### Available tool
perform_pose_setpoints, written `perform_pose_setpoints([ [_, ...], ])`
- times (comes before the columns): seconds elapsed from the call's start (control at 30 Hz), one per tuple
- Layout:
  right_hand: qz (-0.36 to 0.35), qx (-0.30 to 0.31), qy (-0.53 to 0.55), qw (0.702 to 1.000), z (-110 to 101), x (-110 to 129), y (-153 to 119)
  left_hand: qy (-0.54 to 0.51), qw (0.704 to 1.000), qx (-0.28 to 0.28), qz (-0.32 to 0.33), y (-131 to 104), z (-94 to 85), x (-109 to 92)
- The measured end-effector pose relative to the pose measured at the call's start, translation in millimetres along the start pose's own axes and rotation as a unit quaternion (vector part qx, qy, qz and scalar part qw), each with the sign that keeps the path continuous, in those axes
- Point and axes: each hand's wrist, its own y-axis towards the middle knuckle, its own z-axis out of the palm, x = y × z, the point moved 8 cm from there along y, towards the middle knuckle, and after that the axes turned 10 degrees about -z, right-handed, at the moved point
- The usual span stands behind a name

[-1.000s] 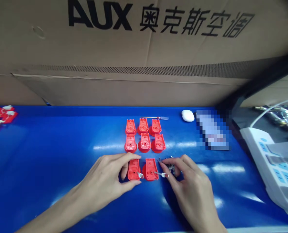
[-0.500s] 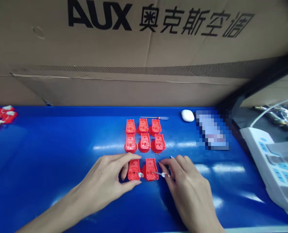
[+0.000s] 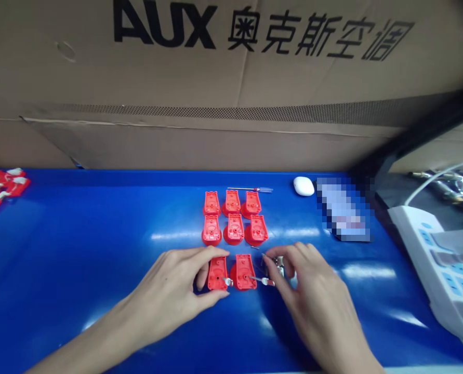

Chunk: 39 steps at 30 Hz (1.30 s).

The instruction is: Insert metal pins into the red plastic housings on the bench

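My left hand (image 3: 184,278) grips a red plastic housing (image 3: 217,271) between its thumb and fingers. A small white-and-metal piece (image 3: 227,281) sits at that housing's lower right. Just right of it stands a second red housing (image 3: 245,271), with a thin rod with a white end (image 3: 263,281) sticking out to the right. My right hand (image 3: 311,291) is closed in a pinch beside the rod, its fingertips on a thin metal pin (image 3: 264,256). Small metal parts (image 3: 280,264) lie partly hidden under its fingers.
Two rows of red housings (image 3: 235,228) stand behind my hands. A screwdriver (image 3: 250,189), a white rounded case (image 3: 303,186) and a blurred-out flat object (image 3: 344,210) lie farther back. A power strip (image 3: 430,259) is on the right; red-and-white parts (image 3: 1,189) lie far left. Cardboard (image 3: 200,145) backs the blue table.
My right hand has shifted slightly right, showing more of the small metal parts under it. My left hand keeps its grip on the red housing.
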Motion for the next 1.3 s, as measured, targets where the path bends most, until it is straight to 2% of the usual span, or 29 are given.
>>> perform_pose_setpoints([
  [0.1,0.069,0.007,0.131,0.989,-8,-19,-5,-0.001,1.0,0.0,0.0,0,-0.6,-1],
  [0.2,0.147,0.003,0.255,0.956,-13,-35,-13,0.0,1.0,0.001,0.002,0,-0.8,-1],
  [0.3,0.191,-0.007,0.327,0.925,-15,-42,-17,0.001,1.0,0.003,0.004,0,-0.7,-1],
  [0.47,0.209,-0.06,0.416,0.883,-15,-44,-16,0.008,1.0,-0.002,0.009,0,-0.5,-1],
  [0.57,0.215,-0.084,0.434,0.871,-14,-44,-17,0.007,1.0,-0.001,0.009,0,0.3,0],
  [0.8,0.22,-0.054,0.466,0.855,1,-36,-17,0.008,1.0,-0.001,0.004,0,-0.1,0],
  [0.87,0.213,-0.046,0.447,0.868,3,-33,-16,0.006,1.0,-0.003,0.005,0,-1.4,-2],
  [0.93,0.182,-0.035,0.396,0.899,1,-29,-14,0.004,1.0,-0.002,0.008,-1,-2.2,-4],
  [1.03,0.093,-0.036,0.284,0.954,-4,-21,-8,0.003,1.0,0.002,0.008,-1,-2.4,-4],
  [1.1,0.02,-0.05,0.205,0.977,-7,-13,-4,0.002,1.0,0.003,0.007,-1,-2.0,-4],
  [1.2,-0.059,-0.06,0.117,0.99,-5,-2,-1,0.002,1.0,0.001,0.006,0,-1.3,-3],
  [1.3,-0.077,-0.051,0.073,0.993,3,2,-3,0.003,1.0,0.004,0.003,-1,-0.4,-2],
])
